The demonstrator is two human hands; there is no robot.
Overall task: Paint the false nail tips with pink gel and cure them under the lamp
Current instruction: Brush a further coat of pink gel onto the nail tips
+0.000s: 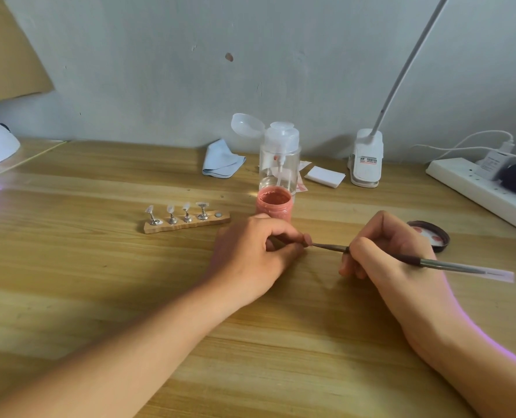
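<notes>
Now the left hand (250, 251) pinches one pinkish nail tip (307, 239) over the tabletop (99, 297), right hand (398, 254) gripping the brush (330, 246) against it; four clear tips (186, 206) wait on their holder (190, 226), unpainted.

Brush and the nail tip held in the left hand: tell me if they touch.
Touching. The head view shows the brush tip meeting the pink nail tip with no gap.

The worktop (99, 297) is matt, pale-grained wood. The stand (187, 224) is wood with shiny metal holders (172, 219). The pump bottle (279, 164) is clear plastic.
</notes>
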